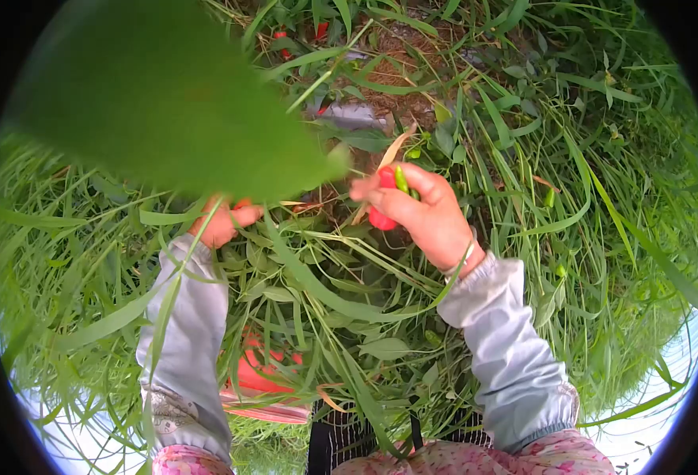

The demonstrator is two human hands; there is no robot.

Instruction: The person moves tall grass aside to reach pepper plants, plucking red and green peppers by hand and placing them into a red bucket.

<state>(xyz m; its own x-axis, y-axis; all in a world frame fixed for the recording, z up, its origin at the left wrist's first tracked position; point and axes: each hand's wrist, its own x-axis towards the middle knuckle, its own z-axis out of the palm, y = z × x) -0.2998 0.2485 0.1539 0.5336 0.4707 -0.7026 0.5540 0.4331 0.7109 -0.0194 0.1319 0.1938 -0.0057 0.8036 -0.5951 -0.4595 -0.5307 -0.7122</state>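
Note:
In my right hand (424,210) a red chili pepper (382,215) with a green stem is pinched between thumb and fingers. The hand is over the plants, right of the middle. My left hand (224,224) is among the stems at the left, its fingers curled in. A large blurred leaf (175,103) close to the camera covers part of that hand, and a bit of red shows by its fingers. What it holds, if anything, I cannot make out. Leafy pepper plants (278,269) and long grass blades lie between both hands.
Several red peppers (282,46) show in the growth at the top. Bare soil (396,67) and grey sheeting (353,116) appear beyond my hands. Below, a red container or bag (258,376) is partly hidden by leaves. Tall grass (626,237) crowds both sides.

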